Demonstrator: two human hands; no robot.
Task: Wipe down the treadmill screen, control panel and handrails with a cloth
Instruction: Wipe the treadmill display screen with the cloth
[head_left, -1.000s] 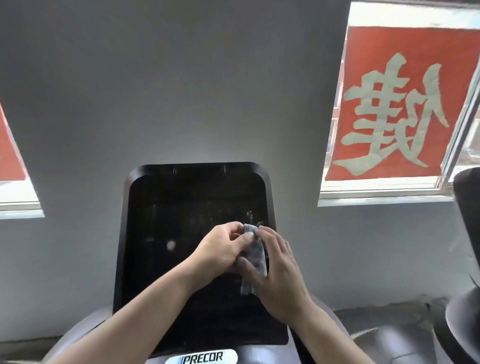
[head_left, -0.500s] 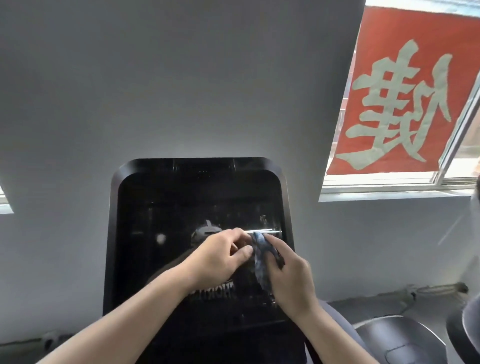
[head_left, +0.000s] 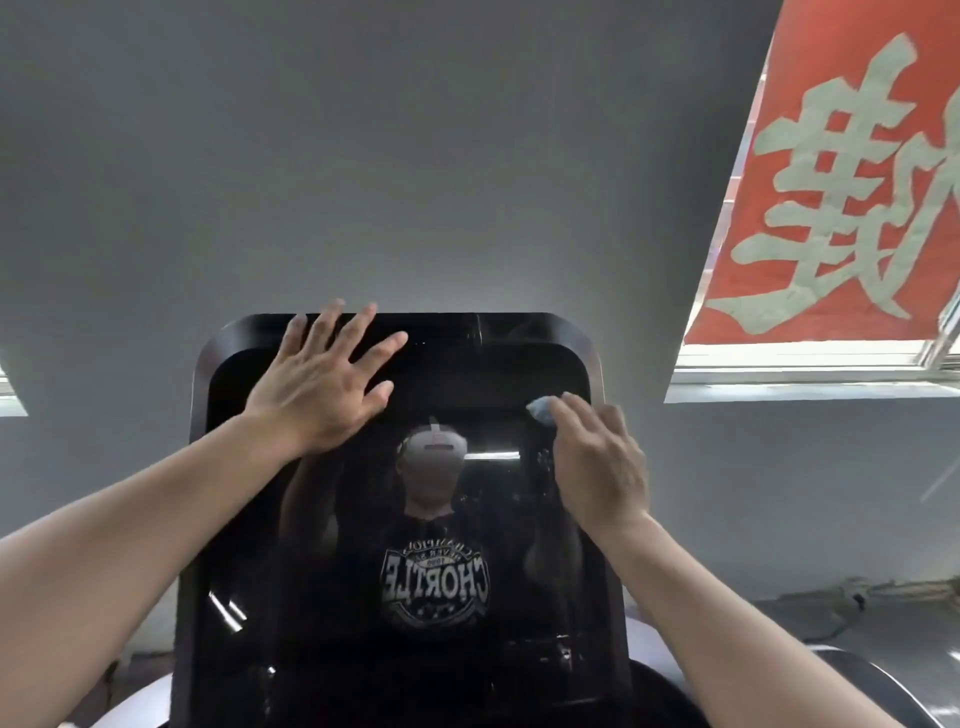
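Note:
The treadmill's black glossy screen (head_left: 498, 374) fills the lower middle of the head view and mirrors a person. My left hand (head_left: 317, 379) lies flat with spread fingers near the screen's upper left, fingertips reaching its top edge. My right hand (head_left: 597, 462) is at the screen's upper right and presses a small pale blue cloth (head_left: 540, 415) against the glass. Only a corner of the cloth shows past my fingertips. The control panel and handrails are out of sight.
A grey wall (head_left: 415, 156) rises behind the screen. A window with a red banner (head_left: 841, 171) bearing a pale character is at the upper right. Grey treadmill housing (head_left: 644, 654) shows below the screen, and another dark machine (head_left: 883, 680) sits at the lower right.
My hands have parted. The left let go of the cloth and moved up to the screen's top left, opening flat. The right carried the cloth to the upper right of the screen.

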